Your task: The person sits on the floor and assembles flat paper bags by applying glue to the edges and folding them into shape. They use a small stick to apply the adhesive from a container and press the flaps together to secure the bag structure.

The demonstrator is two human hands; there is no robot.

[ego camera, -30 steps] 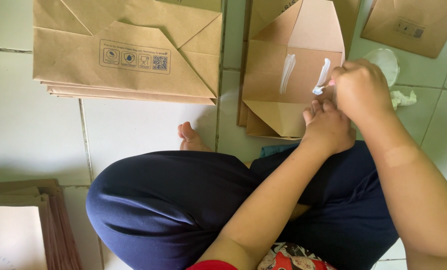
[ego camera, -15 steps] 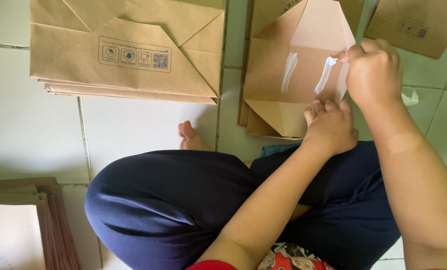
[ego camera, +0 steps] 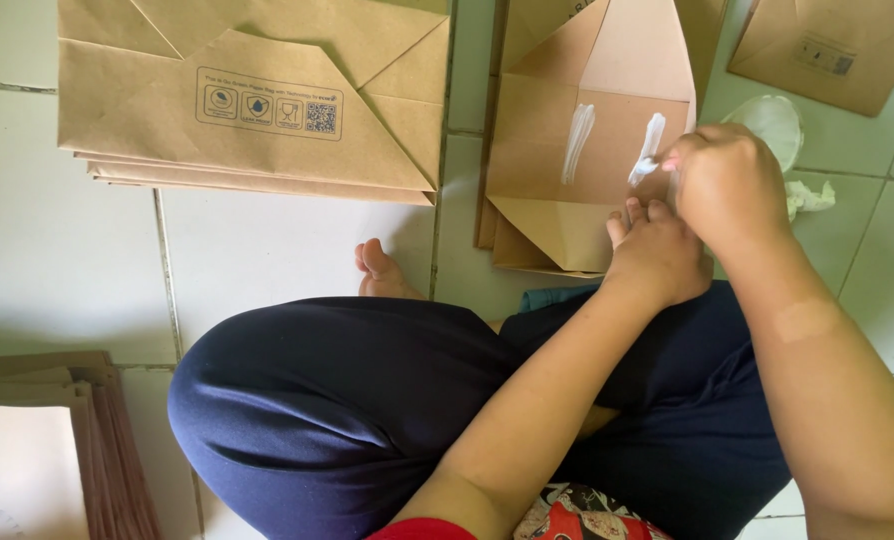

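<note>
pale floor tiles (ego camera: 267,260) with grey grout lines fill the view from the head camera, and a person sits cross-legged on them in dark blue trousers (ego camera: 347,400), one bare foot (ego camera: 382,272) showing beside the knee.

just ahead of the knees lies an unfolded brown paper bag (ego camera: 587,150), its bottom flaps spread open. two white glue streaks (ego camera: 577,142) run down the middle panel, side by side and a little apart. the right hand (ego camera: 732,185) is curled at the lower end of the right streak, fingertips bunched at the glue; whether they pinch a small applicator or only touch the paper cannot be told. the left hand (ego camera: 657,250) lies flat on the near right part of the bag, fingers together, pressing it down, holding nothing.

further flat bags lie under this one. to the left, across a grout line, rests a stack of folded brown bags (ego camera: 252,110) with a printed panel on top. right of the hands sit a small clear cup (ego camera: 772,120) and a crumpled white scrap (ego camera: 807,197), near each other. another brown bag (ego camera: 827,50) lies at the top right corner. at the lower left stands a pile of brown sheets (ego camera: 57,450).
</note>
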